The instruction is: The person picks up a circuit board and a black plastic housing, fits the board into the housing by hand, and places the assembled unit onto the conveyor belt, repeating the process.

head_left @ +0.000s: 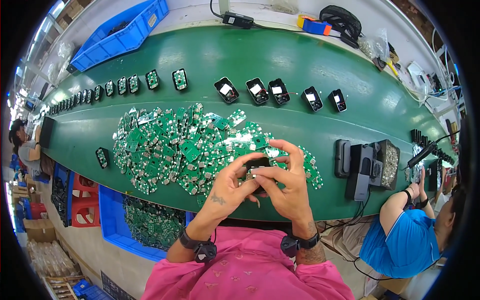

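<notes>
In front of my chest, my left hand is closed round a small black plastic case. My right hand grips the same case from the other side, its thumb and fingertips pressed at the case's opening. A small metallic part shows between the fingers; most of the case is hidden by them. Just beyond both hands spreads a big heap of green circuit boards. Farther off stands a row of open black cases, with white pieces inside and red wires on some.
Cases with green boards inside line the left; a single one sits nearer. A blue bin stands far left, a bin of boards below the edge. Black devices and a parts tray lie right. A co-worker sits right.
</notes>
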A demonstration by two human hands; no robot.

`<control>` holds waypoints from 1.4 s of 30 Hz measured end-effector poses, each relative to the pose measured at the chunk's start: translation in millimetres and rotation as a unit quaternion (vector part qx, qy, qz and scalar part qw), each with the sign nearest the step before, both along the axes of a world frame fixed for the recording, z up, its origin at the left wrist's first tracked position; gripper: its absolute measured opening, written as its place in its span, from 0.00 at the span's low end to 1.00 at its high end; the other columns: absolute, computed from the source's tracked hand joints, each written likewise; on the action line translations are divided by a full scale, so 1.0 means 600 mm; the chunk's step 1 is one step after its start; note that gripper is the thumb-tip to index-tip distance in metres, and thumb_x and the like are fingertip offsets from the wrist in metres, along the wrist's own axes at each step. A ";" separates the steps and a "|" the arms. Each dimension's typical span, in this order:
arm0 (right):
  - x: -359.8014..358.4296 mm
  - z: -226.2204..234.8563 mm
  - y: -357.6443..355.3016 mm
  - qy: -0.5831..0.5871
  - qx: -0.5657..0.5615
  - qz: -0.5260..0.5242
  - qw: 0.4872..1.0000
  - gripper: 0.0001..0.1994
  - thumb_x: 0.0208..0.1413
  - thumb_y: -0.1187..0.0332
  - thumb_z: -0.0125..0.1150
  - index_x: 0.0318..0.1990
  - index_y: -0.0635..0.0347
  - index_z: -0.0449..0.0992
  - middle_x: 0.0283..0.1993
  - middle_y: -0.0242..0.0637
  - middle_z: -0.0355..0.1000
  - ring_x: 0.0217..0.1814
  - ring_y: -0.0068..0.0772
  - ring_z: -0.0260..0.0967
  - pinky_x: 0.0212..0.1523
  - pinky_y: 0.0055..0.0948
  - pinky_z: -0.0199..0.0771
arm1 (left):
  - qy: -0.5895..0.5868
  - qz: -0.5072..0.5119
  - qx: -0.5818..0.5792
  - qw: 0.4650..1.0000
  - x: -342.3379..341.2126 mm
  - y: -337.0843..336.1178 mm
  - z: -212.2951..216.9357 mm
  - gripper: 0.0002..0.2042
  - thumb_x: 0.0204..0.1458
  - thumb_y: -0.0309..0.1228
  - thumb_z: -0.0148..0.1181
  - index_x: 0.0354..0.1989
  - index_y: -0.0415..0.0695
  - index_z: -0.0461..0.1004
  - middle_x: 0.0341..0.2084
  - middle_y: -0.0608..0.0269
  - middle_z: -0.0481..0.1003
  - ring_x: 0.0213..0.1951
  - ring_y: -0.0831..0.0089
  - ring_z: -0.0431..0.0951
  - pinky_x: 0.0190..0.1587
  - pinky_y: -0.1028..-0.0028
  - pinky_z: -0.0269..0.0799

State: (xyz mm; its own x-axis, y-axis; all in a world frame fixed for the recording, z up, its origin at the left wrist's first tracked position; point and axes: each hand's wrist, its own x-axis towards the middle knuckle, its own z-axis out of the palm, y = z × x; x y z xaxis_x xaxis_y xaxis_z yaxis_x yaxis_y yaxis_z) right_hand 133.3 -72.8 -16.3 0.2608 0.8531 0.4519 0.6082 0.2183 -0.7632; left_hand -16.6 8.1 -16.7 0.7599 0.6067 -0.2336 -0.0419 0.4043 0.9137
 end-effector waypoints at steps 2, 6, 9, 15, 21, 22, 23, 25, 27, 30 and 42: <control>-0.005 -0.003 -0.005 0.011 0.004 -0.018 1.000 0.06 0.50 0.73 0.67 0.37 0.55 0.82 0.61 0.46 0.63 0.59 0.46 0.61 0.52 0.38 0.67 | 0.005 0.013 -0.022 1.000 0.002 -0.004 0.011 0.25 0.56 0.21 0.56 0.64 0.40 0.63 0.45 0.55 0.74 0.40 0.74 0.78 0.34 0.79 0.81; -0.032 -0.017 -0.015 0.032 0.027 -0.137 0.990 0.03 0.53 0.74 0.65 0.35 0.62 0.78 0.56 0.46 0.65 0.53 0.44 0.64 0.46 0.35 0.68 | -0.018 0.086 0.028 0.996 0.008 -0.018 0.002 0.26 0.54 0.17 0.56 0.63 0.39 0.64 0.47 0.57 0.73 0.42 0.75 0.77 0.41 0.76 0.82; -0.034 -0.007 -0.025 -0.043 0.030 -0.177 0.983 0.04 0.54 0.75 0.63 0.34 0.64 0.75 0.49 0.44 0.67 0.40 0.35 0.68 0.39 0.31 0.69 | -0.006 0.107 0.104 0.989 0.016 -0.027 0.020 0.25 0.54 0.15 0.53 0.63 0.41 0.66 0.48 0.59 0.74 0.42 0.78 0.78 0.42 0.77 0.79; -0.021 0.014 -0.023 0.016 0.016 -0.109 0.994 0.02 0.55 0.78 0.62 0.34 0.65 0.75 0.27 0.37 0.70 0.24 0.30 0.68 0.25 0.27 0.67 | 0.017 0.103 0.169 0.980 0.011 -0.024 0.034 0.25 0.54 0.14 0.54 0.62 0.39 0.65 0.48 0.61 0.73 0.40 0.79 0.78 0.43 0.79 0.79; -0.003 0.030 -0.023 -0.047 -0.003 -0.026 0.999 0.03 0.52 0.79 0.63 0.34 0.64 0.76 0.27 0.39 0.70 0.24 0.35 0.70 0.24 0.31 0.67 | 0.056 0.071 0.246 0.965 0.002 -0.011 0.043 0.25 0.52 0.14 0.55 0.60 0.41 0.69 0.44 0.61 0.75 0.39 0.79 0.78 0.37 0.81 0.77; -0.001 0.030 -0.023 -0.054 -0.008 -0.028 0.998 0.03 0.52 0.79 0.63 0.34 0.64 0.76 0.27 0.39 0.70 0.24 0.36 0.70 0.24 0.31 0.66 | 0.067 0.063 0.302 0.949 0.003 -0.009 0.044 0.25 0.51 0.14 0.56 0.59 0.42 0.70 0.43 0.61 0.75 0.38 0.80 0.78 0.36 0.80 0.77; -0.001 0.031 -0.023 -0.062 -0.012 -0.030 0.998 0.03 0.51 0.79 0.63 0.33 0.64 0.75 0.27 0.39 0.70 0.24 0.36 0.70 0.23 0.31 0.66 | 0.068 0.063 0.301 0.949 0.005 -0.008 0.049 0.25 0.51 0.14 0.56 0.59 0.42 0.70 0.43 0.61 0.75 0.38 0.80 0.78 0.36 0.80 0.77; -0.002 0.032 -0.026 -0.072 -0.024 -0.033 0.997 0.03 0.51 0.80 0.63 0.33 0.64 0.75 0.26 0.39 0.70 0.23 0.35 0.70 0.23 0.31 0.66 | 0.085 0.060 0.367 0.924 0.007 -0.009 0.061 0.25 0.49 0.14 0.56 0.58 0.43 0.73 0.40 0.60 0.75 0.36 0.79 0.77 0.35 0.80 0.78; -0.004 0.034 -0.027 -0.081 -0.035 -0.036 0.995 0.03 0.51 0.80 0.63 0.32 0.65 0.75 0.25 0.39 0.69 0.23 0.35 0.69 0.23 0.31 0.66 | 0.095 0.055 0.397 0.911 0.004 -0.008 0.065 0.25 0.49 0.14 0.56 0.58 0.43 0.73 0.38 0.60 0.74 0.35 0.78 0.77 0.35 0.79 0.78; -0.003 0.037 -0.023 -0.026 -0.048 -0.022 0.998 0.03 0.50 0.80 0.63 0.31 0.65 0.75 0.24 0.38 0.69 0.21 0.33 0.68 0.22 0.30 0.65 | 0.097 0.050 0.389 0.915 -0.001 -0.008 0.068 0.25 0.49 0.14 0.56 0.58 0.44 0.73 0.37 0.59 0.74 0.34 0.77 0.77 0.34 0.78 0.79; -0.014 0.016 -0.026 -0.066 -0.079 -0.061 0.993 0.01 0.53 0.77 0.59 0.32 0.63 0.74 0.28 0.44 0.70 0.28 0.49 0.70 0.27 0.40 0.69 | 0.123 0.043 0.429 0.894 0.016 -0.013 0.032 0.25 0.49 0.15 0.55 0.58 0.45 0.73 0.40 0.56 0.76 0.34 0.70 0.78 0.32 0.74 0.77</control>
State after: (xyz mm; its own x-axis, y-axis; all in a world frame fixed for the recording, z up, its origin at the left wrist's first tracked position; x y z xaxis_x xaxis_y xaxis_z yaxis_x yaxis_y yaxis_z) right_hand 124.8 -88.5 -7.0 0.3140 0.8817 0.3521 0.7195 0.0210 -0.6942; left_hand -6.8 0.4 2.5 0.6912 0.6966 0.1924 0.2059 -0.4450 0.8715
